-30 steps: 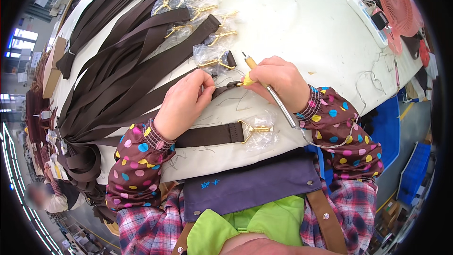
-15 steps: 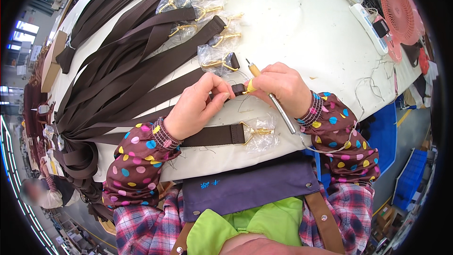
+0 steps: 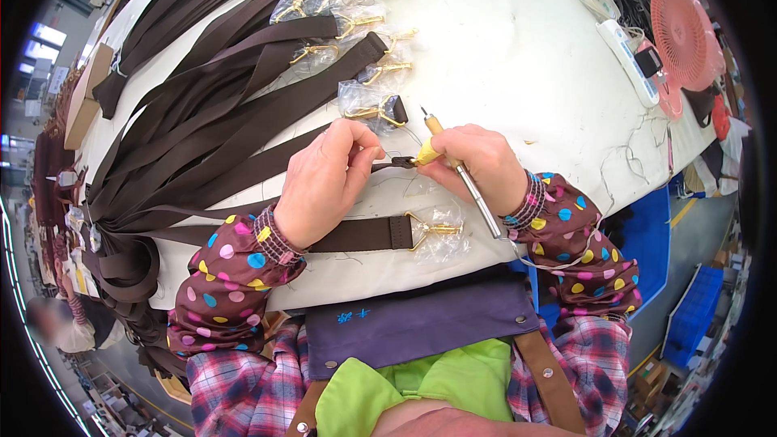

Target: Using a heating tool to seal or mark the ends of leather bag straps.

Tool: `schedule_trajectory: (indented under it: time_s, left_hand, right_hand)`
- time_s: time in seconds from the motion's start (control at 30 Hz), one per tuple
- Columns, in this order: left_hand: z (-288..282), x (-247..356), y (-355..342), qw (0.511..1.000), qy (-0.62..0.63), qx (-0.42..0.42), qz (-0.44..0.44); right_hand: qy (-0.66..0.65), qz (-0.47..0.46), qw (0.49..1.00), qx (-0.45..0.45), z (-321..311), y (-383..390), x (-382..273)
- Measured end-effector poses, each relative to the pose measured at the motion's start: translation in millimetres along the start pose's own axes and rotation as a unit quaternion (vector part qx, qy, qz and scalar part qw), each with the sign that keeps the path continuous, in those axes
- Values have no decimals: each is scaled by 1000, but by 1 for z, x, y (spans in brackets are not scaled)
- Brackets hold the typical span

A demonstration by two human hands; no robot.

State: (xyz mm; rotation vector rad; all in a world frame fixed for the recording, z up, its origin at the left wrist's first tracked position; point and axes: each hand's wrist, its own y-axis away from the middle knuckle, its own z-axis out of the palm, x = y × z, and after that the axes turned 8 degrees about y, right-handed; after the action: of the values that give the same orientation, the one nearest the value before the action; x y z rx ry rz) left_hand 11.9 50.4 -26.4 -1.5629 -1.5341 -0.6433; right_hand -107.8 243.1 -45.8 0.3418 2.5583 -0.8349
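In my right hand (image 3: 484,160) is a corded pen-like hot tool (image 3: 477,194) with a thin metal tip, a tan collar and a silver shaft, tip pointing away from me. Something yellow (image 3: 426,151) covers a fingertip of that hand, right beside the folded end of a dark brown webbing strap (image 3: 402,162). My left hand (image 3: 324,178) is closed in a pinch just left of the strap end; what sits between its fingertips is too small to make out. Nearer to me lies another strap (image 3: 356,235) with a gold metal hook (image 3: 437,229) in clear plastic.
Many brown straps (image 3: 194,129) fan out leftward, their gold hooks (image 3: 376,109) wrapped in plastic. A pink fan (image 3: 686,36) and white power strip (image 3: 630,61) stand at the far right. Loose threads lie on the white table (image 3: 518,57). A blue bin (image 3: 647,235) is below its right edge.
My left hand has drawn slightly back from the strap end, its fingertips still pinched. The strap end has turned more edge-on. My right hand keeps the tool and has shifted slightly left and down.
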Motion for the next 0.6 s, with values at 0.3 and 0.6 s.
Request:
schedule_trajectory:
  time_s: [0.3,0.6]
  left_hand:
    - [0,0,-4,939,-241,63,236]
    - [5,-18,-15,936,-191,96,278]
  right_hand:
    - [-80,144,986,-29,3,2,-2]
    - [-73,172,982,-39,2,2,-3]
